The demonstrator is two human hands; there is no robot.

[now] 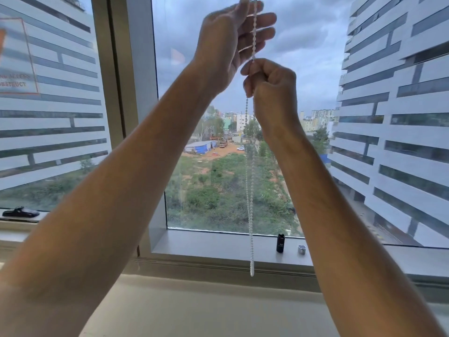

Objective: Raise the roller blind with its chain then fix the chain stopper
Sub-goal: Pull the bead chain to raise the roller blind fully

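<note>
In front of the window, my right hand [268,79] grips the thin bead chain [250,190] tightly; my left hand [233,37], fingers loosely curled, holds it above. Light, slippery; I pinch between beads.

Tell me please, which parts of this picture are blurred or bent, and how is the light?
Head view: flat overcast daylight, no hard shadows; the left hand and upper chain are motion-blurred; the red-framed sticker is soft; wide-angle distortion bends the window frame.

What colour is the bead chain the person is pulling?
White; the chain shows clearly in the head view.
</note>
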